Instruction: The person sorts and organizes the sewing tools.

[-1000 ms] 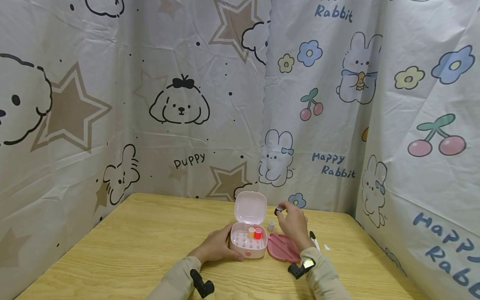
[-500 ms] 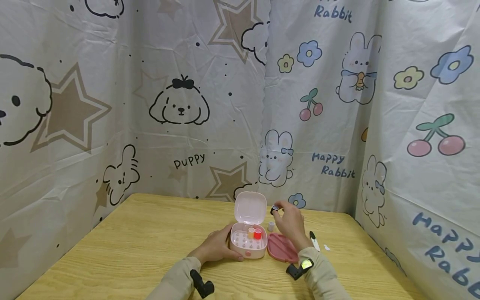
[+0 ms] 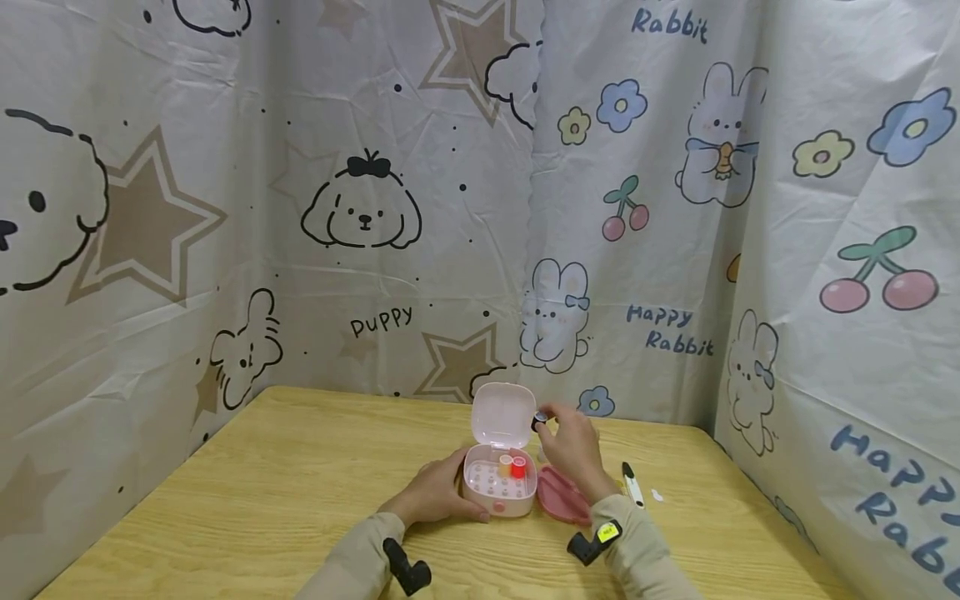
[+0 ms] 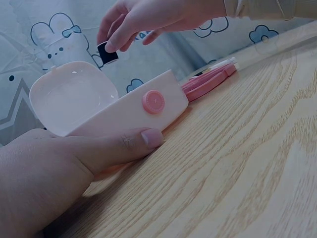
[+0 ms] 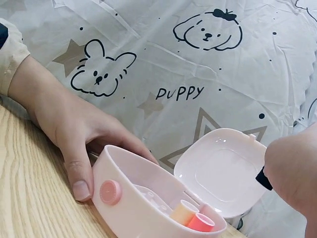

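Note:
My left hand (image 3: 433, 492) grips the side of a pale pink sewing box (image 3: 501, 505), its thumb along the front by the round pink button (image 4: 153, 101). The box stands on the table with its lid (image 3: 504, 415) raised. Inside, a peach thread spool (image 3: 506, 466) and a red thread spool (image 3: 519, 468) stand side by side at the back right, among rows of small pegs. Between thumb and fingers, my right hand (image 3: 572, 442) pinches a black thread spool (image 4: 107, 53), held in the air just right of the lid.
A darker pink tray (image 3: 561, 496) lies right of the box, partly under my right forearm. Beyond it are a white tool with a black end (image 3: 633, 485) and a small flat white piece (image 3: 657, 495). A pale spool (image 3: 542, 453) is mostly hidden behind my right hand. Printed curtains enclose the table.
My right hand has carried the black spool leftward to the edge of the raised lid. The left hand keeps its grip on the box, which has stayed in place.

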Demonstrator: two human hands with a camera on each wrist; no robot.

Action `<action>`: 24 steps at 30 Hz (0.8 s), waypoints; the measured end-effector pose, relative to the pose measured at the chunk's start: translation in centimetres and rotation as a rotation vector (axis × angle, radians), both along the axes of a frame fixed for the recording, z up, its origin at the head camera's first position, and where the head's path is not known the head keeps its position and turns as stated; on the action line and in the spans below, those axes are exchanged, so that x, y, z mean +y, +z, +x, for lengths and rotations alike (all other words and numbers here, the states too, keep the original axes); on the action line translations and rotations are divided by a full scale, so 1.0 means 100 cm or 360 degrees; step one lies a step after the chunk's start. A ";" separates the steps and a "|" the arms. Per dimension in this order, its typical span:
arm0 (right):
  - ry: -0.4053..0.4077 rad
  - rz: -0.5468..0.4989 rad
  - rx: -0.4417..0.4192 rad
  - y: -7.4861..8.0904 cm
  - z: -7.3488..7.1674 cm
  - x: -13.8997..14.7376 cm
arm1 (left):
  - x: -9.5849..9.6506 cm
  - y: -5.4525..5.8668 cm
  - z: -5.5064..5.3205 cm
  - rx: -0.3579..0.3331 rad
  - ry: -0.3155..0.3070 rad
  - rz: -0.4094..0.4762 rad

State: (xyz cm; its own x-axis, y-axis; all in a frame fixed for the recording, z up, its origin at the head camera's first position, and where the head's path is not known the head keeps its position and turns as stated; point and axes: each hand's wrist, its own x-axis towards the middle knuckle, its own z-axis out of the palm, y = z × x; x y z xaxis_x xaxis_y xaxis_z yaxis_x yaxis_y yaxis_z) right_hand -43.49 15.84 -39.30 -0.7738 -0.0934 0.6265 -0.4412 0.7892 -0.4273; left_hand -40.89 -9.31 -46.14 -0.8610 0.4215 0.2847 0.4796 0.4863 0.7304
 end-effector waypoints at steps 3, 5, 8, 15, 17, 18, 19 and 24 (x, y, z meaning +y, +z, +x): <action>0.0030 0.0000 -0.0001 0.000 0.001 -0.005 | 0.000 0.001 0.001 0.0007 0.0003 -0.0006; 0.0057 0.0000 -0.0002 -0.001 0.002 -0.008 | 0.000 0.001 0.001 0.0021 0.0003 -0.0016; 0.0118 0.0015 0.0003 -0.002 0.002 -0.012 | -0.001 0.001 0.001 0.0025 0.0003 -0.0021; 0.0216 0.0071 0.0087 -0.009 0.000 -0.019 | 0.000 -0.001 0.000 0.0047 -0.0006 -0.0018; 0.0237 0.0069 0.0088 -0.010 0.000 -0.021 | 0.000 -0.001 0.000 0.0061 -0.0003 -0.0013; 0.0252 0.0067 0.0085 -0.010 0.001 -0.022 | 0.000 -0.001 0.000 0.0068 -0.0003 -0.0012; 0.0262 0.0073 0.0083 -0.011 0.001 -0.023 | 0.000 -0.001 -0.001 0.0073 0.0001 -0.0015; 0.0295 0.0133 0.0054 -0.014 0.002 -0.029 | -0.001 -0.002 -0.001 0.0081 0.0015 -0.0033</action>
State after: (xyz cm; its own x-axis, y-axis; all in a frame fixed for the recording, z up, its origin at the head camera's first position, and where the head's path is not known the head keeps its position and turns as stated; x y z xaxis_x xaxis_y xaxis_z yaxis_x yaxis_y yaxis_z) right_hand -43.33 12.94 -40.68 -0.7173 -0.2851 0.6358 -0.5951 0.7254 -0.3460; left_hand -40.99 -9.44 -46.31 -0.8496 0.4199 0.3192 0.5111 0.5058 0.6949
